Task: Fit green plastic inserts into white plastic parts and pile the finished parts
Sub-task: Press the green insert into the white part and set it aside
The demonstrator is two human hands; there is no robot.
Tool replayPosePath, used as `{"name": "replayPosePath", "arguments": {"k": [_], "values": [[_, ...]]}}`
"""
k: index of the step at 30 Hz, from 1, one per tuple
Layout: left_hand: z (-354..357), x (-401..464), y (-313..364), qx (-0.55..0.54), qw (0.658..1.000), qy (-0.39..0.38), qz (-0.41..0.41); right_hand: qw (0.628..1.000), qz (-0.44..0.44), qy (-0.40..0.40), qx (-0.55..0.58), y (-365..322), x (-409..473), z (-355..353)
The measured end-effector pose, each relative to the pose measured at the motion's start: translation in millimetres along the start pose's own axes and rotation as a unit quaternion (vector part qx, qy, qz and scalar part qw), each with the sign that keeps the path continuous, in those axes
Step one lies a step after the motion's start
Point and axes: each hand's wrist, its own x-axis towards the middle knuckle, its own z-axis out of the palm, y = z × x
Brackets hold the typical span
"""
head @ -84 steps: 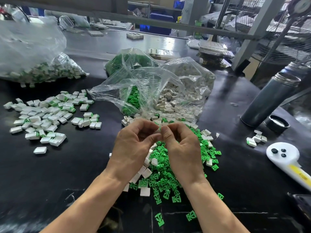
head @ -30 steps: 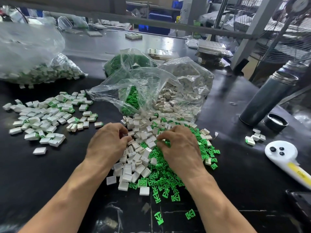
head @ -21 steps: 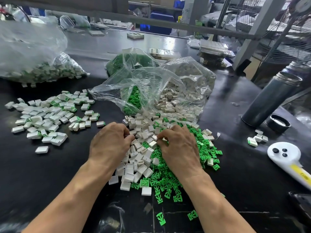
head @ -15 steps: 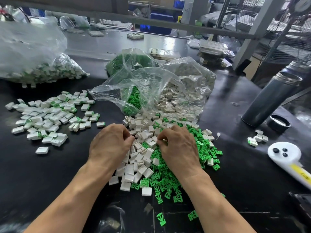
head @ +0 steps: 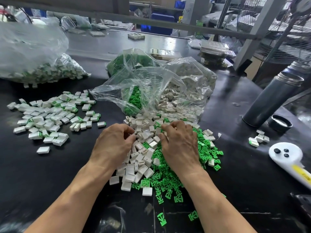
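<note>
Both hands rest knuckles-up on the heap of loose parts on the black desk (head: 235, 174). The left hand (head: 111, 145) curls its fingers into the white plastic parts (head: 142, 158); the right hand (head: 180, 143) curls over the green inserts (head: 207, 152). Whether either grip is clamped on a piece I cannot tell. The finished parts (head: 48, 118) lie well left of the left hand, clear bags (head: 151, 91) just beyond the fingertips.

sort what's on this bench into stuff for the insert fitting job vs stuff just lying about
Job:
white parts
green inserts
finished pile
supply bags
left hand
right hand

Lying about:
steel flask
flask lid
white handheld device
</note>
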Motion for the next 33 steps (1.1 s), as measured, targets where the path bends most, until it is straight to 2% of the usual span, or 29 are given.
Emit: {"name": "replayPosePath", "arguments": {"k": [23, 25, 28, 31, 33], "values": [[1.0, -5.5, 1.2, -0.092, 0.995, -0.018, 0.024, 0.999, -0.017, 0.008, 0.052, 1.4, -2.1, -18.6], [0.6, -6.7, 2.7, -0.099, 0.995, -0.016, 0.029, 0.997, -0.016, -0.023, 0.069, 10.1, -3.5, -31.8], [0.4, -8.9, 5.3, -0.118, 0.992, -0.008, 0.043, 0.988, -0.01, -0.116, 0.103, 24.1, -8.6, -51.0], [0.1, -11.7, 7.4, -0.146, 0.988, -0.01, 0.051, 0.978, -0.031, -0.193, 0.074, 25.9, -12.8, -59.1], [0.4, -12.9, 9.1, -0.165, 0.985, -0.013, 0.053, 0.975, -0.047, -0.21, 0.055, 23.6, -13.3, -58.5]]}}
